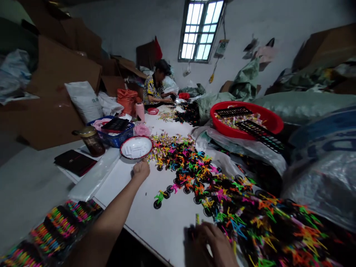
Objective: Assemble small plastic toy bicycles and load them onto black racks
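Two hands are working at a white table, seen from the wearer's head. The left hand point(141, 171) is resting on the table point(144, 226) with its fingers curled together into a loose fist, holding nothing that shows. It is lying just beside a red-rimmed plate point(136, 158) carrying slips of paper. The right hand point(210, 245) is entering at the lower edge of the view, its fingers point(204, 231) bunched at a small yellow stick point(197, 218). This hand is dark and blurred, so whether the fingers are clamped on the stick cannot be told.

A large heap of plastic toy bicycles point(222, 200), brightly coloured with black wheels, is spreading across the table to the right of the left hand and just beyond the right hand. One green toy bicycle point(159, 198) is lying apart at the near edge of the heap. A blue basket point(116, 139) and a glass jar point(92, 141) are standing near the plate, and a clear bag of multicoloured bundles point(55, 230) is lying at lower left. A red basin point(274, 120) holding black trays is sitting at right. At the far end of the table, a co-worker in a yellow patterned shirt point(151, 89) is reaching both hands toward a dark pile point(189, 113).
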A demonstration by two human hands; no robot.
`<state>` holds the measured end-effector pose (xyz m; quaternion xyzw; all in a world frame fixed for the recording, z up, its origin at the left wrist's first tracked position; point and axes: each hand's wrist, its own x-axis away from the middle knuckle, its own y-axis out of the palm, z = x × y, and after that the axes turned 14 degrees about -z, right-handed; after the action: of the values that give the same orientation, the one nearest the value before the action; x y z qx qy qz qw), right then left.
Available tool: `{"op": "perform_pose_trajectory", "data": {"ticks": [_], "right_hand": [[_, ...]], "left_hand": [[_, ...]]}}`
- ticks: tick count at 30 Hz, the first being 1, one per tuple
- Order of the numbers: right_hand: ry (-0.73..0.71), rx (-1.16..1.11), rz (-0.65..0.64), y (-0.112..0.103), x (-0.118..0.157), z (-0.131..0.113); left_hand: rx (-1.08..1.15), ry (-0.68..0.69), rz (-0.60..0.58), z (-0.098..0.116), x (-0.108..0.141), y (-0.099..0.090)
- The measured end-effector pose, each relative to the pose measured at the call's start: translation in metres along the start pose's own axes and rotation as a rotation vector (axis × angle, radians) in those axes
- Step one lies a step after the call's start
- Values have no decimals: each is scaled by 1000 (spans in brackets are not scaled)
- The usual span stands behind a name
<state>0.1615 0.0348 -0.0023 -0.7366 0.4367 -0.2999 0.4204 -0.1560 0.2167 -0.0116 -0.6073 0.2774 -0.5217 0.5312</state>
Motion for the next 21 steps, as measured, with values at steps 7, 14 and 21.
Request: {"op": "perform_pose_trajectory", "data": {"ticks": [7,14,21], "right_hand": [[-44,-49,-171,-1,-71,-59],[-49,42,-149,9,-132,-73],[-16,317,-199,34,-136,-109]], "left_hand": [[-128,140,-100,-35,83,27],[-17,-18,37,-45,105,32],[207,-49,97,-27,94,44]]}}
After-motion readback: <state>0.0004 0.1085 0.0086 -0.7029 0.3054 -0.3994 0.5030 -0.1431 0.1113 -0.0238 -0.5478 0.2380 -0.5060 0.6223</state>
